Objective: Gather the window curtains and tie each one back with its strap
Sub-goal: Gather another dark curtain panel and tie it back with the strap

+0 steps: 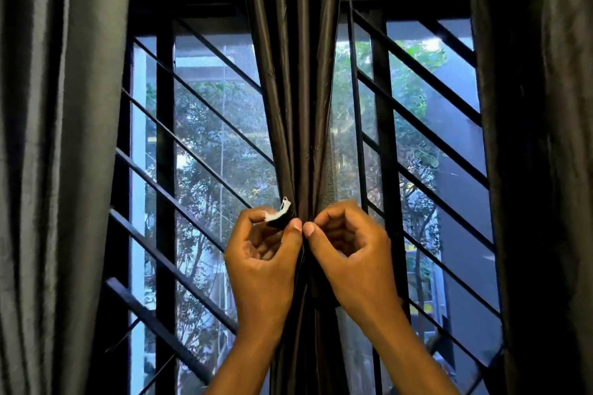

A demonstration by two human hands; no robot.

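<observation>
Facing a window with black slanted metal bars (pixel 205 151) and green trees beyond, hung a gathered dark brown satin curtain (pixel 296 90), its long axis vertical, pinched narrowest at hand height. The left hand (pixel 263 253) pinched a short dark strap with a white end (pixel 278 214), pointing up-right against the curtain; the right hand (pixel 349 247) curled with its thumb against the folds, its grasp hidden. Grey curtains (pixel 57 138) at both sides were cut off.

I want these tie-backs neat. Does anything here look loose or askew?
Yes: the strap end, white side up, sticks out unfastened from the left hand beside the gathered middle curtain.
</observation>
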